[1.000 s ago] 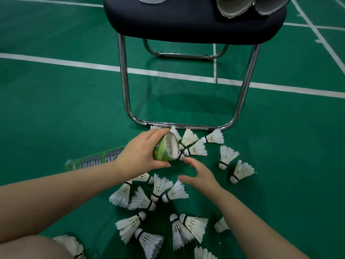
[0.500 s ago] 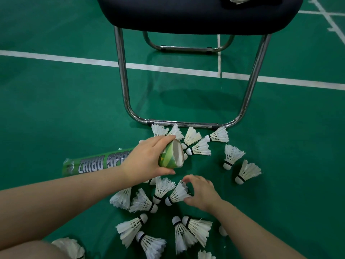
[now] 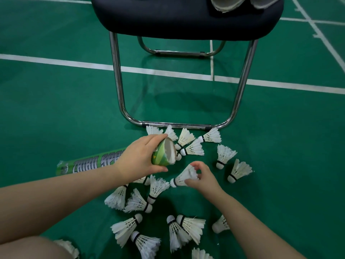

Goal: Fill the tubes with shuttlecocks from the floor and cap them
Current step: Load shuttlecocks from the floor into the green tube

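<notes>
Green court floor [image 3: 56, 109] fills the frame, crossed by white lines [image 3: 74, 63] running left to right through the upper half, with more lines in the upper right corner.

Chair [image 3: 186, 17] at top centre: dark padded seat, chrome tube legs bending down to a floor bar just above frame centre. On the seat's right end, two open tube mouths [image 3: 228, 3], cut off by the top edge.

Left arm enters from the lower left edge; left hand [image 3: 138, 159] sits just left of centre, fingers and thumb curled round the open end of a green tube [image 3: 93, 163]. Tube lies low and nearly level, printed body stretching toward the left of the frame, mouth facing right. White shows inside the mouth; cannot tell how full.

Right arm enters from the lower right; right hand [image 3: 203, 176] sits just right of centre, fingertips pinching the feather skirt of one shuttlecock [image 3: 182, 177]. Its cork end points lower left, near the tube mouth but apart from it.

Loose shuttlecocks [image 3: 192, 148] scattered on the floor: a cluster against the chair's floor bar above the hands, two [image 3: 224, 156] to the right of centre, a bunch [image 3: 138, 200] below the left hand, more [image 3: 186, 228] along the bottom centre, lying at mixed angles, several touching.

Bare knee [image 3: 28, 247] in the bottom left corner, with one shuttlecock [image 3: 69, 247] partly hidden beside it.
</notes>
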